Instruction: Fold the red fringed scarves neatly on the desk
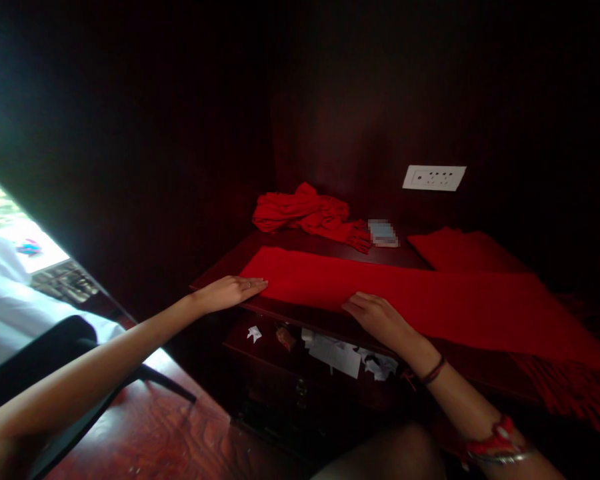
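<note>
A long red scarf (445, 300) lies stretched along the dark wooden desk (213, 267), folded into a strip, with its fringe (575, 393) hanging over the front edge at the right. My left hand (233, 291) rests flat on the strip's left end, fingers straight and together. Near the middle of the front edge, my right hand (375, 315) has its fingers curled and pinched on the scarf's border. Another red fringed scarf (305, 210) sits crumpled at the back left. More red cloth (465, 250) extends behind the strip at the right.
A blurred-out flat rectangle (383, 233) lies near the back wall, below a white socket plate (434, 178). Papers (335, 353) and small items fill the shelf under the desktop. A dark chair (65, 360) stands at the left, beside a white-covered surface (10, 293).
</note>
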`<action>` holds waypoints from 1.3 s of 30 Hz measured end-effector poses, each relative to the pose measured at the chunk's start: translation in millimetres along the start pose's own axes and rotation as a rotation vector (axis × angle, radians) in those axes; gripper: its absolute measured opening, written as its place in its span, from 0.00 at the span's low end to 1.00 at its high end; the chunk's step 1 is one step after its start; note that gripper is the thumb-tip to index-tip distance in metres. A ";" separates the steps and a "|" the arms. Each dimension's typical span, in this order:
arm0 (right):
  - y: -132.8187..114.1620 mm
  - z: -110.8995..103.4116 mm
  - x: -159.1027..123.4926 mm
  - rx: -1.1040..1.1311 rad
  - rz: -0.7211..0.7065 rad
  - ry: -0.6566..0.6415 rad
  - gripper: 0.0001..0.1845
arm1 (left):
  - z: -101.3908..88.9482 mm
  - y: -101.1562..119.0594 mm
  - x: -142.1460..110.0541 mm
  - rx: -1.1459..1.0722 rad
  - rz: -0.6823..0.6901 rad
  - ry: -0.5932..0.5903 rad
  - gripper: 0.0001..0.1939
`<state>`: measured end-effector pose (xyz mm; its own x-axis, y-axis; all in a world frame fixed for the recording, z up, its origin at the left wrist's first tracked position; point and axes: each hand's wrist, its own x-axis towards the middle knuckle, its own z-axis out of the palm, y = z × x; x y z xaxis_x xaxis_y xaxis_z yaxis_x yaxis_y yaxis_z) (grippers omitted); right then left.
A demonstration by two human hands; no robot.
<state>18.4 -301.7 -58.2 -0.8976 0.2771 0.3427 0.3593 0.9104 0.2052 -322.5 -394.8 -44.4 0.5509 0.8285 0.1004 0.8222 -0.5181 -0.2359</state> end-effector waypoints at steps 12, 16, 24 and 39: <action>0.8 -2.6 -4.9 0.162 0.053 0.050 0.12 | -12.9 1.3 8.1 -0.247 -0.215 0.049 0.18; 0.0 -5.4 4.6 0.296 0.135 0.016 0.17 | -11.6 7.5 47.5 -0.163 -0.319 0.175 0.21; -10.1 3.3 14.7 0.272 0.377 -0.299 0.31 | 30.6 -9.2 86.6 -0.172 -0.494 -0.128 0.31; -9.0 10.4 62.6 0.315 0.528 -0.372 0.32 | 25.1 11.2 93.7 -0.234 -0.535 -0.162 0.31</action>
<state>-43.6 -289.3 -48.1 -0.6717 0.7405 -0.0234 0.7295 0.6555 -0.1954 -265.3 -317.6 -62.0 0.0388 0.9992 -0.0066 0.9989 -0.0386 0.0277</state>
